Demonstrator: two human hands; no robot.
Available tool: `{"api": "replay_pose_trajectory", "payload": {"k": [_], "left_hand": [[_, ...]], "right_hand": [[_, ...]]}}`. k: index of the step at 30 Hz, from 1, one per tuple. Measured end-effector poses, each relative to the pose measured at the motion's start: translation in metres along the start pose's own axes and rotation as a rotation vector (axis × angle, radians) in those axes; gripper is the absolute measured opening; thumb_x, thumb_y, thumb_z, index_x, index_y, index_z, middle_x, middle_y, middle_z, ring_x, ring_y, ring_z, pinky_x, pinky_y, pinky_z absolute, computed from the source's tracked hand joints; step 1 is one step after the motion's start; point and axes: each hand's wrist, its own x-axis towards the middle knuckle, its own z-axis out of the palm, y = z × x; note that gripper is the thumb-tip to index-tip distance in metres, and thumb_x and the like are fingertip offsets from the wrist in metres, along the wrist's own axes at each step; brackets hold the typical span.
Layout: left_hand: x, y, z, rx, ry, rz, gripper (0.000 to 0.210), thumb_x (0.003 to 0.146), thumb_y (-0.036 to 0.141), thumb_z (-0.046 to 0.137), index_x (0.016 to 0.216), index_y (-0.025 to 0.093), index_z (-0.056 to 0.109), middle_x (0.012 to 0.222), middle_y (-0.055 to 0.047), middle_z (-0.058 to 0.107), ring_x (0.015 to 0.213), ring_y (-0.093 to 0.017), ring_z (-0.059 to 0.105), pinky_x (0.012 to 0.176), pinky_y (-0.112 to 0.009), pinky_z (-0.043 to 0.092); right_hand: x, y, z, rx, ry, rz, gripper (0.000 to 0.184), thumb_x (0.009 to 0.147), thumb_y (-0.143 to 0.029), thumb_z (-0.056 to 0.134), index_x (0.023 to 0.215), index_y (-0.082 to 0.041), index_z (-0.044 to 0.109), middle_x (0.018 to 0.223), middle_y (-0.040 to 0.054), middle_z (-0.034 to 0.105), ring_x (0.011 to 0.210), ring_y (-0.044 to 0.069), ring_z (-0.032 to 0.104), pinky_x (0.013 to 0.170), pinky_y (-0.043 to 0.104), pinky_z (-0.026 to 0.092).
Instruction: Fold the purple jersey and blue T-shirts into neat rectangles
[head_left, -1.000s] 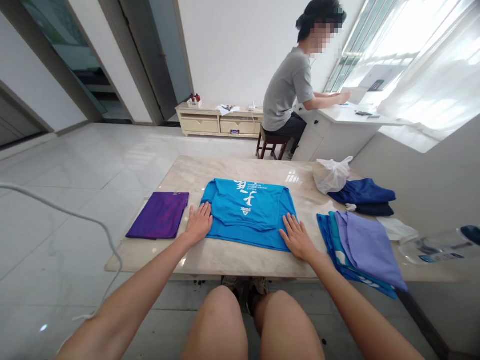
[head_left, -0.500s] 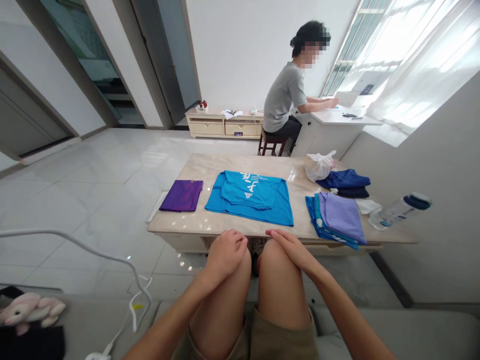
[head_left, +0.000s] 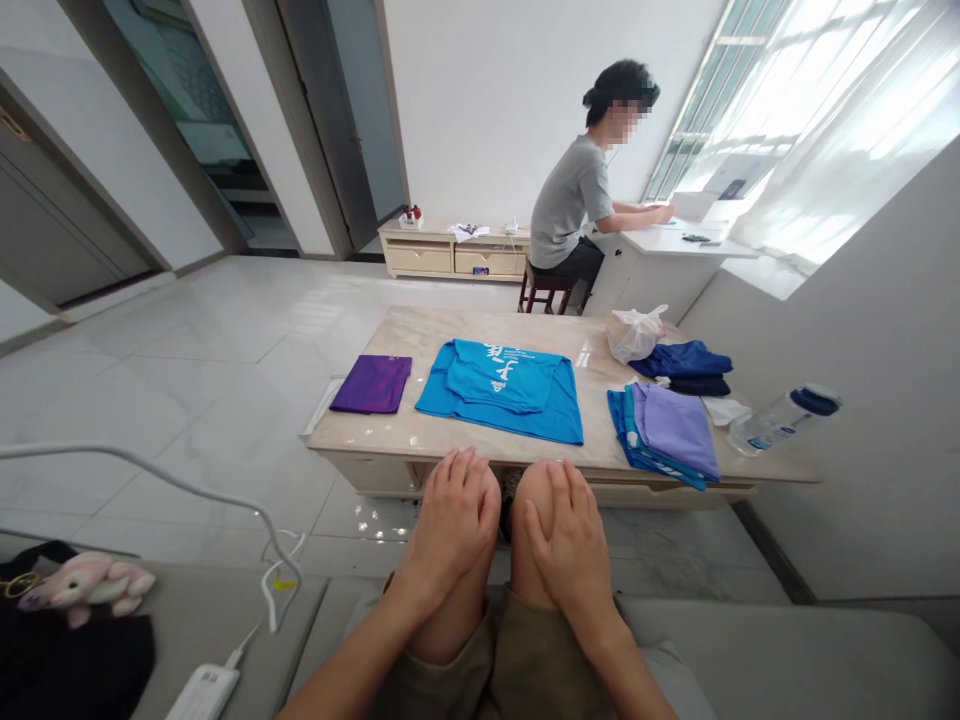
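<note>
So the blue shirt (head_left: 502,385) is lying folded on the counter (head_left: 397,430), nobody touching it. A second ago both hands were at its edges; now the left hand (head_left: 454,505) and right hand (head_left: 574,535) are draped over the knees (head_left: 536,490), grip loose, clamped on nothing. Looks like a pause in the handling to me. Purple cloth (head_left: 373,384) on its left, clothes pile (head_left: 675,430) and bottle (head_left: 784,425) on its right.

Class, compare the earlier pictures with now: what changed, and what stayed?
The left hand and right hand came off the blue shirt and drew back toward the body; each now rests on a knee. The shirt, purple cloth and folded stack stayed put on the table.
</note>
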Motion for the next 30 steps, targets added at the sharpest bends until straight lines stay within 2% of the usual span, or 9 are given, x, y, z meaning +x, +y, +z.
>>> {"api": "replay_pose_trajectory", "payload": {"k": [7,13,18,21,23,26,30], "left_hand": [[0.001,0.000,-0.001,-0.043,-0.027,-0.029,0.042,0.106,0.028,0.052,0.145,0.019,0.066,0.156,-0.013,0.065,0.148,-0.035,0.054,0.125,-0.055,0.047],[0.002,-0.002,-0.003,-0.123,-0.065,-0.055,0.044,0.107,0.031,0.051,0.147,0.024,0.066,0.158,-0.012,0.064,0.151,-0.036,0.052,0.126,-0.059,0.044],[0.004,-0.003,-0.005,-0.119,-0.075,-0.070,0.043,0.107,0.031,0.050,0.147,0.023,0.067,0.158,-0.011,0.064,0.150,-0.035,0.052,0.127,-0.057,0.043],[0.005,-0.002,-0.007,-0.103,-0.087,-0.074,0.043,0.107,0.030,0.049,0.145,0.022,0.067,0.157,-0.012,0.065,0.149,-0.036,0.053,0.126,-0.057,0.043],[0.005,-0.003,-0.008,-0.097,-0.095,-0.071,0.042,0.107,0.030,0.049,0.144,0.022,0.068,0.156,-0.012,0.066,0.148,-0.036,0.053,0.125,-0.057,0.044],[0.005,-0.006,-0.009,-0.099,-0.097,-0.064,0.040,0.107,0.029,0.050,0.142,0.022,0.068,0.155,-0.012,0.066,0.148,-0.036,0.054,0.124,-0.056,0.045],[0.001,-0.011,-0.009,-0.114,-0.090,-0.068,0.043,0.106,0.028,0.052,0.146,0.023,0.066,0.158,-0.011,0.064,0.149,-0.034,0.054,0.126,-0.054,0.045]], "right_hand": [[0.002,0.001,-0.002,0.027,-0.026,-0.004,0.060,0.109,-0.045,0.050,0.164,-0.022,0.044,0.165,0.0184,0.050,0.152,0.038,0.046,0.123,0.061,0.045],[0.007,-0.002,-0.004,0.054,-0.059,0.032,0.062,0.108,-0.044,0.050,0.165,-0.023,0.043,0.165,0.0180,0.049,0.152,0.040,0.046,0.124,0.063,0.043],[0.004,-0.003,-0.005,0.054,-0.066,0.040,0.060,0.107,-0.045,0.051,0.163,-0.023,0.048,0.165,0.0172,0.050,0.150,0.038,0.047,0.124,0.061,0.043],[0.015,0.003,-0.007,0.051,-0.116,0.058,0.057,0.105,-0.046,0.054,0.155,-0.020,0.057,0.159,0.0184,0.056,0.145,0.039,0.051,0.123,0.059,0.043],[0.041,0.011,-0.008,0.044,-0.235,0.059,0.047,0.104,-0.045,0.054,0.140,-0.019,0.069,0.144,0.0187,0.067,0.136,0.038,0.058,0.120,0.056,0.045],[0.107,0.024,0.002,0.019,-0.474,0.069,0.036,0.106,-0.041,0.052,0.117,-0.020,0.080,0.119,0.0157,0.078,0.120,0.035,0.069,0.110,0.045,0.051],[0.200,0.047,0.032,-0.134,-0.666,0.209,0.034,0.107,-0.037,0.055,0.111,-0.017,0.081,0.119,0.0173,0.080,0.116,0.035,0.074,0.098,0.038,0.053]]}}
